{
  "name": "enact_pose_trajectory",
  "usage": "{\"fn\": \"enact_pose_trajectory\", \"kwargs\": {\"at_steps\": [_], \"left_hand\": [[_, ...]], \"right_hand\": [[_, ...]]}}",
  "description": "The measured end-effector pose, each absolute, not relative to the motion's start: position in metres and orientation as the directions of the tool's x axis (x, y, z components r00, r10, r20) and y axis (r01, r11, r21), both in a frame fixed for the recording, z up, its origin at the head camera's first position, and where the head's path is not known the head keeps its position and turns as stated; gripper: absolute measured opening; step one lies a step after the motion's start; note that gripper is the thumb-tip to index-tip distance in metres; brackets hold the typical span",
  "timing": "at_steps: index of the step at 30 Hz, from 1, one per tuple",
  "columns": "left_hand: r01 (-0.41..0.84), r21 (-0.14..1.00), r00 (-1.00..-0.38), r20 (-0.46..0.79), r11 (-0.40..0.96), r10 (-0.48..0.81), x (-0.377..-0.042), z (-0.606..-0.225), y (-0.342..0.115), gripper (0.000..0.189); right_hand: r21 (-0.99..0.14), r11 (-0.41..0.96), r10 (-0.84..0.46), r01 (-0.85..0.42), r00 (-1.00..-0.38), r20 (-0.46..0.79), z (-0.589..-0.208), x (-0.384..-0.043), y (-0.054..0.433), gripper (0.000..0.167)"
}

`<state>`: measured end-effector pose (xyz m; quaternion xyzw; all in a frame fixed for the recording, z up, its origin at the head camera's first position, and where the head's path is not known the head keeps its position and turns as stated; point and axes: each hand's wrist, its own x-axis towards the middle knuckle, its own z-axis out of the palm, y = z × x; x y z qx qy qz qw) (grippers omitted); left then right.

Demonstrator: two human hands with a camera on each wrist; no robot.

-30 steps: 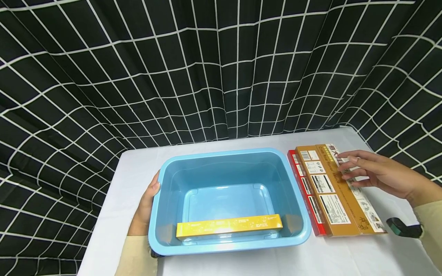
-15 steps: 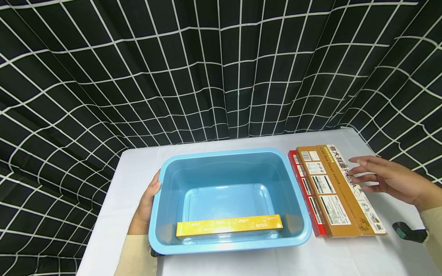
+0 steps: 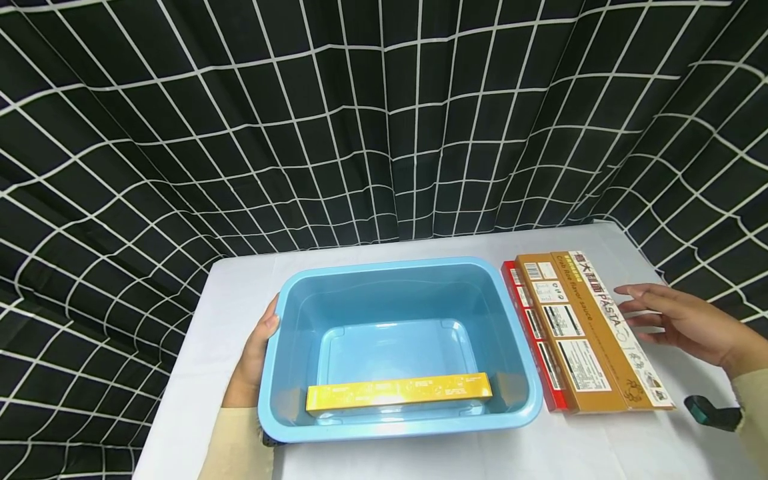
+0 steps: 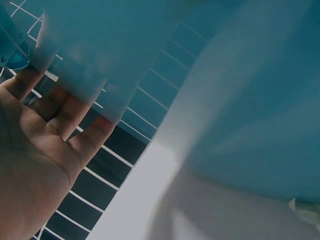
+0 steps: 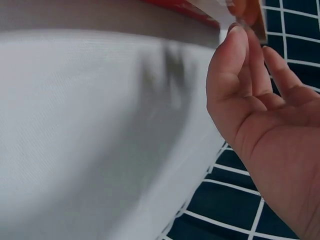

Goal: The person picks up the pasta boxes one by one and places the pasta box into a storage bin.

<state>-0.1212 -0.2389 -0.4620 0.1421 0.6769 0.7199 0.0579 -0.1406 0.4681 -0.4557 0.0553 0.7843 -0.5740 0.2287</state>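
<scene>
A light blue plastic tub stands on the white table, with a long yellow box lying across its near end. My left hand is at the tub's left side, its thumb by the rim. In the left wrist view, the left fingers extend fairly straight against the outer wall. To the tub's right lies a brown pasta box printed "Crab Roe flavor sauce". My right hand hovers just right of this box, fingers relaxed and holding nothing. In the right wrist view a corner of the box shows behind the fingertips.
A red box lies along the brown box's left side, close to the tub. White cloth covers the table. Black curtains with white grid lines surround its back and sides. A dark wrist device sits beneath the right sleeve.
My right hand has drawn away to the right from above the brown pasta box, uncovering its printed edge. The left hand, tub and boxes look unmoved.
</scene>
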Motion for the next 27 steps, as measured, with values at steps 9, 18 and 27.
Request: {"fn": "enact_pose_trajectory", "kwargs": {"at_steps": [9, 18, 27], "left_hand": [[0.089, 0.992, -0.962, 0.109, -0.092, 0.250, -0.114, -0.460, -0.234, 0.070], [0.112, 0.988, -0.950, 0.137, -0.103, 0.280, -0.112, -0.459, -0.236, 0.069], [0.110, 0.990, -0.956, 0.128, -0.084, 0.266, -0.111, -0.461, -0.237, 0.069]], "right_hand": [[-0.855, 0.324, -0.178, 0.404, -0.862, -0.475, -0.465, -0.142, 0.464, 0.028], [-0.825, 0.376, -0.162, 0.421, -0.847, -0.506, -0.469, -0.141, 0.453, 0.054], [-0.818, 0.358, -0.191, 0.451, -0.822, -0.537, -0.470, -0.143, 0.453, 0.061]]}}
